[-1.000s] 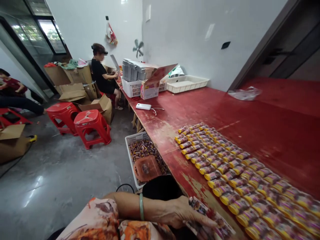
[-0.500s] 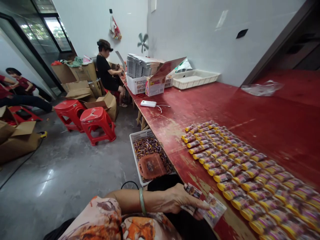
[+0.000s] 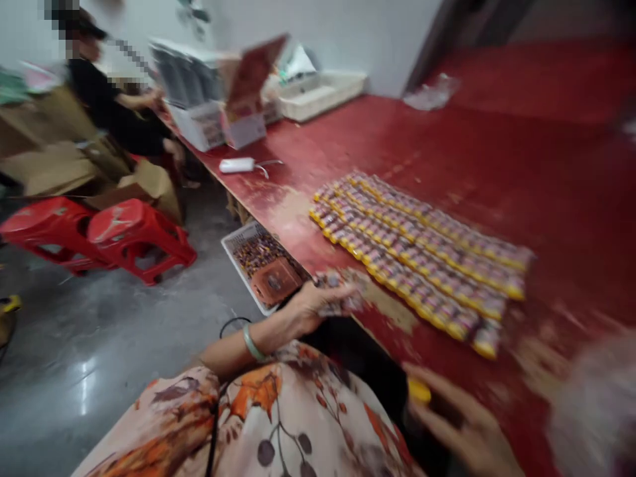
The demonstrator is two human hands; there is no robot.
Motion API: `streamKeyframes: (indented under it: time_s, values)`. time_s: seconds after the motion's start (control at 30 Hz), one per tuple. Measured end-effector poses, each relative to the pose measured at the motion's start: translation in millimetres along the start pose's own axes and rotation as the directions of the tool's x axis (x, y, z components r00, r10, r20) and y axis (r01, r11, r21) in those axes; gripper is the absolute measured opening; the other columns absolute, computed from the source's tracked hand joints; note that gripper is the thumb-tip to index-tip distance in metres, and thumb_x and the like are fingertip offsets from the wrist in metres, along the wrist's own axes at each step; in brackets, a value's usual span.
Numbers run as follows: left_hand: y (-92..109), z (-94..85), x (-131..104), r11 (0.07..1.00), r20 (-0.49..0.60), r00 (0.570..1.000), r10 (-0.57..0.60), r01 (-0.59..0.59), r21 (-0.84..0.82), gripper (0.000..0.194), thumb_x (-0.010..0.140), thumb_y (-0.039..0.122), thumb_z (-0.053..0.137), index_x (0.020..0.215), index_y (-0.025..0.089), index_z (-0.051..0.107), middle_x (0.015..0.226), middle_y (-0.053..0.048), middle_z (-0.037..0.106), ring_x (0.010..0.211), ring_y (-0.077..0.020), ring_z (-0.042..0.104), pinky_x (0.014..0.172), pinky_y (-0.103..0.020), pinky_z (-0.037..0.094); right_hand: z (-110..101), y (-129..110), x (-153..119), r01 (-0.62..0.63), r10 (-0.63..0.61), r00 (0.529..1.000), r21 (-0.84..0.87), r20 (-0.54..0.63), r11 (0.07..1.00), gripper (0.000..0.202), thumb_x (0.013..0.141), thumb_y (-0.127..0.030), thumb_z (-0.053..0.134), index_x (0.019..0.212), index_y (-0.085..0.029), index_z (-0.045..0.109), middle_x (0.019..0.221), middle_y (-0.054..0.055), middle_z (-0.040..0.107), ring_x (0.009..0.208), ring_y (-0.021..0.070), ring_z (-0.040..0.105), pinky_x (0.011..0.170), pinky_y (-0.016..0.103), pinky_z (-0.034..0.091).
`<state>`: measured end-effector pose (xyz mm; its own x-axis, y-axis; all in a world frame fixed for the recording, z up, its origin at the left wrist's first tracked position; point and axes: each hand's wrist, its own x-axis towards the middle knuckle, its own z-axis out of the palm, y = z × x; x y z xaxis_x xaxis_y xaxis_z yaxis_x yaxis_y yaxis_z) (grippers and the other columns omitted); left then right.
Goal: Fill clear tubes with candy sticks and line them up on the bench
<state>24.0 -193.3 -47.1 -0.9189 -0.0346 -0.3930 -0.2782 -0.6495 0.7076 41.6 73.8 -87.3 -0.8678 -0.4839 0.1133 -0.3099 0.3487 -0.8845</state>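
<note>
My left hand (image 3: 305,310), with a pale green bangle at the wrist, is closed on a few flat printed wrappers (image 3: 340,295) near the table edge. Lower right, my right hand (image 3: 464,414) pinches a small round yellow piece (image 3: 419,391) between thumb and fingers; blur hides whether it is the end of something longer. Rows of small printed packets with yellow ends (image 3: 407,258) lie on the red table beyond both hands. These packets are tightly lined up side by side.
Below the table edge stands a white basket (image 3: 242,268) of small wrapped pieces, with a brown lid-like tray (image 3: 275,283) on top. A white power bank (image 3: 237,165), a shallow tray (image 3: 322,96) and a clear bag (image 3: 596,404) sit on the table. Red stools (image 3: 142,232) and a seated person (image 3: 109,106) are leftward.
My view has swung right and down. The right hand has come into view with the yellow piece. My left hand still holds the wrappers.
</note>
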Motion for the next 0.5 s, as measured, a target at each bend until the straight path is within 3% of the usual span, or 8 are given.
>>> streamKeyframes:
  time_s: [0.07,0.13,0.2,0.33,0.5]
  values:
    - [2.3,4.9,2.8,0.999,-0.027,0.999,-0.016,0.015,-0.032,0.037,0.056,0.026,0.087,0.083,0.013,0.067,0.076,-0.002,0.068,0.060,-0.0112,0.062,0.057,-0.023,0.053,4.2,-11.9,4.6,-0.033,0.066,0.988,0.222,-0.139,0.975,0.028,0.075,-0.030,0.073,0.102,-0.024,0.067,0.086,0.003,0.067,0.070,0.0158,0.064,0.056,0.023,0.053]
    - [2.5,10.5,6.2,0.998,-0.051,0.998,-0.029,0.026,-0.061,0.036,0.056,0.024,0.087,0.083,0.014,0.065,0.077,-0.001,0.068,0.062,-0.0118,0.063,0.059,-0.024,0.054,13.3,-24.1,19.6,0.075,0.051,0.966,0.468,-0.252,0.880,0.017,0.077,-0.023,0.071,0.093,-0.022,0.064,0.079,0.001,0.061,0.055,0.0107,0.056,0.045,0.021,0.045]
    - [0.2,15.9,7.5,0.996,-0.082,0.996,-0.041,0.034,-0.082,0.037,0.055,0.023,0.087,0.083,0.014,0.064,0.077,0.000,0.068,0.063,-0.0125,0.063,0.059,-0.025,0.054,24.4,-34.4,35.5,0.193,-0.006,0.946,0.549,-0.325,0.813,0.015,0.077,-0.017,0.069,0.089,-0.020,0.060,0.082,0.001,0.059,0.055,0.0099,0.054,0.044,0.021,0.044]
    - [-8.8,21.9,7.8,0.991,-0.141,0.987,-0.077,0.060,-0.119,0.038,0.053,0.023,0.088,0.081,0.013,0.063,0.072,0.001,0.067,0.060,-0.0129,0.063,0.058,-0.026,0.055,41.9,-45.0,48.5,0.288,-0.071,0.907,0.488,-0.416,0.824,0.017,0.078,-0.013,0.066,0.093,-0.018,0.058,0.092,0.006,0.059,0.075,0.0157,0.060,0.055,0.025,0.052]
    - [-17.4,25.7,6.8,0.987,-0.084,0.991,-0.106,0.094,-0.129,0.034,0.058,0.024,0.086,0.081,0.013,0.064,0.069,0.001,0.065,0.057,-0.0108,0.061,0.056,-0.022,0.055,47.3,-43.7,48.3,0.325,-0.107,0.862,0.378,-0.496,0.867,0.020,0.078,-0.013,0.066,0.093,-0.018,0.054,0.095,0.007,0.058,0.082,0.0179,0.061,0.065,0.031,0.055]
